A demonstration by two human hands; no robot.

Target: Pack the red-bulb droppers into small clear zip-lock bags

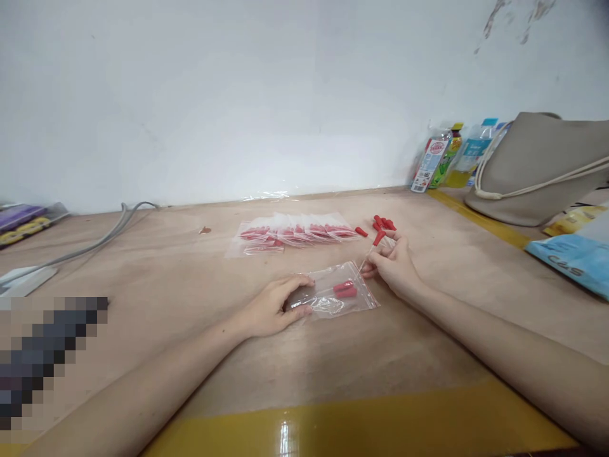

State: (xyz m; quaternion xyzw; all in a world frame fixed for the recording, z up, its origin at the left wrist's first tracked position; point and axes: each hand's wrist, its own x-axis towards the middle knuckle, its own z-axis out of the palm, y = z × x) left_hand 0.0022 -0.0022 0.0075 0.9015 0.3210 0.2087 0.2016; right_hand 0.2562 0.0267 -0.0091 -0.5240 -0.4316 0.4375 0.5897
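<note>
My right hand [392, 263] is pinched around a thin dropper [374, 246] — clear stem, red bulb at the top — with the tip angled down toward the mouth of the little zip bag [340, 293]. My left hand [276, 308] lies flat with the fingers pressed down on the bag's left end, pinning it to the tabletop [190, 355]. Two red-bulbed droppers are already lying in the bag, side by side near its right end.

What worries me here: the stem looks glassy and skinny, so if I squeeze too hard or catch the tip on the edge of the plastic it could snap or bend. I also can't tell from this angle whether the bag's mouth is properly open — if it's stuck together the tip will just skid over the top and push the bag away. The left hand holds only one end, so the free side could lift or slide.

Just behind my right hand there's a small loose heap of red bulbs [384, 223], and my knuckles are near enough that a careless swing could scatter them — they look like they'd roll. Farther back sits a row of filled bags [295, 231], overlapping each other, which a nudge could mess up too. The grey tote bag [537, 168] and the bottles [451, 155] by the wall are well apart from all this, so no trouble there.
</note>
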